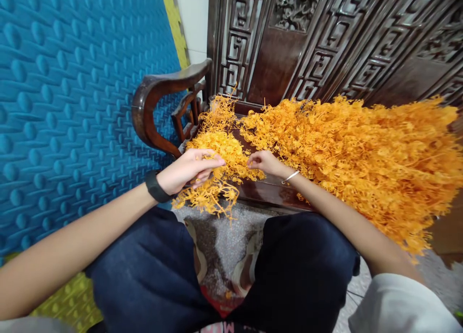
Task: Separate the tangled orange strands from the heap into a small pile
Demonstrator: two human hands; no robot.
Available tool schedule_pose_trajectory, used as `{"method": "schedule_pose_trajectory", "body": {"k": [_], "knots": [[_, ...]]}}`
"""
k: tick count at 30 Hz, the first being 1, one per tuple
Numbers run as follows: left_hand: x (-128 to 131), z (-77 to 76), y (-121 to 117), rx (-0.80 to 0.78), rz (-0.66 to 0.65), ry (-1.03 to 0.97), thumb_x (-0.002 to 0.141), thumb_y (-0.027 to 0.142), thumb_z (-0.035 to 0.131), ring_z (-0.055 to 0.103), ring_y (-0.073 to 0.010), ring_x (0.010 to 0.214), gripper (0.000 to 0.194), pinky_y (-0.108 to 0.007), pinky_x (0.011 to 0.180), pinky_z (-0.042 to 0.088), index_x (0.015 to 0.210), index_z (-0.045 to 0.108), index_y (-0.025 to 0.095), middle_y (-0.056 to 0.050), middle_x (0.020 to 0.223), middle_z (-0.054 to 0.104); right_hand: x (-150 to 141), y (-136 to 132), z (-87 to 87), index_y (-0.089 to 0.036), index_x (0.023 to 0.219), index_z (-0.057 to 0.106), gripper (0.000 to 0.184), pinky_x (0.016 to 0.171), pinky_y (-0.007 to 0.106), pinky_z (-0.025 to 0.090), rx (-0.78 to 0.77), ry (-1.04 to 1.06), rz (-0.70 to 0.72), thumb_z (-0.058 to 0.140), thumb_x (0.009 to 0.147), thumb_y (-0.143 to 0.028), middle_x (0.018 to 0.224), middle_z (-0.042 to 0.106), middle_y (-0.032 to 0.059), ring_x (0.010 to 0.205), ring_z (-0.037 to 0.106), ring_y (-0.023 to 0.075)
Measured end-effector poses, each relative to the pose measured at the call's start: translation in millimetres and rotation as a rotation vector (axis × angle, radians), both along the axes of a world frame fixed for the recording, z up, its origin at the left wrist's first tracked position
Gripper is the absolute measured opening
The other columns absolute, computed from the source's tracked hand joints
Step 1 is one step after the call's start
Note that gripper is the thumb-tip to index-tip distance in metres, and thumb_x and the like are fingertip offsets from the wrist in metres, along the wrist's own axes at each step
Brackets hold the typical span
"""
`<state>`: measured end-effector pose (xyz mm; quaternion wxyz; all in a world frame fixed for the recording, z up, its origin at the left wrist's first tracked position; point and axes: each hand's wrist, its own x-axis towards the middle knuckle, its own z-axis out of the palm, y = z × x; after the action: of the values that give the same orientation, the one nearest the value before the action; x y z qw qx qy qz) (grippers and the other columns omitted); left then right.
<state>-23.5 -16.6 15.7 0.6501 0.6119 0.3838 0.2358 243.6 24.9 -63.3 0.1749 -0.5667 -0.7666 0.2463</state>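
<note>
My left hand, with a black band at the wrist, is closed on a tangle of curly orange plastic sprigs. Part of that tangle hangs below the fingers, past the front edge of the seat. A short gap away, my right hand, with a pale bracelet, has its fingertips drawn together beside a small orange pile. Whatever those right fingertips pinch, if anything, is too small to make out. The pile lies behind and between both hands on the dark wooden seat.
A large heap of orange sprigs covers the seat to the right. Left of the pile rises a curved wooden armrest, with a carved backrest behind. Blue foam matting stretches along the left; speckled floor shows between my knees.
</note>
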Motion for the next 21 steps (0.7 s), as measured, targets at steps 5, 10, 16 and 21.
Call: {"method": "schedule_pose_trajectory", "body": {"k": [5,10,16,21], "knots": [[1.6,-0.3,3.2,-0.016,0.035,-0.077,0.084,0.03,0.053,0.032,-0.004,0.028,0.014,-0.016,0.03,0.023,0.084,0.055,0.016,0.008,0.042,0.037,-6.2,1.1,-8.1,-0.013,0.079,0.07,0.012,0.06,0.022,0.035,0.032,-0.227,0.081,0.06,0.073,-0.015,0.068,0.063,0.0028,0.061,0.053,0.0108],[-0.7,-0.1,4.2,-0.03,0.049,-0.139,0.087,0.027,0.045,0.035,-0.0056,0.028,0.016,-0.017,0.029,0.026,0.09,0.054,0.015,0.007,0.044,0.043,-7.9,-0.2,-2.1,-0.013,0.094,0.068,0.023,0.063,0.023,0.037,0.018,-0.252,0.04,0.063,0.072,-0.013,0.072,0.065,0.0046,0.064,0.055,0.013],[-1.8,-1.4,4.7,-0.041,0.012,-0.184,0.089,0.032,0.043,0.037,-0.0065,0.03,0.019,-0.017,0.03,0.027,0.09,0.053,0.015,0.006,0.043,0.045,-34.8,-20.9,40.2,-0.014,0.089,0.065,0.019,0.064,0.026,0.041,0.165,0.26,-0.032,0.058,0.079,-0.029,0.073,0.062,0.003,0.064,0.053,0.0115],[1.7,-1.3,3.9,-0.02,-0.031,-0.187,0.088,0.037,0.045,0.037,-0.0069,0.028,0.024,-0.017,0.029,0.028,0.082,0.054,0.016,0.005,0.04,0.046,-71.0,-48.7,74.6,-0.018,0.089,0.062,0.021,0.074,0.027,0.045,0.049,0.667,0.083,0.058,0.08,-0.037,0.086,0.063,0.002,0.078,0.057,0.0111]]}}
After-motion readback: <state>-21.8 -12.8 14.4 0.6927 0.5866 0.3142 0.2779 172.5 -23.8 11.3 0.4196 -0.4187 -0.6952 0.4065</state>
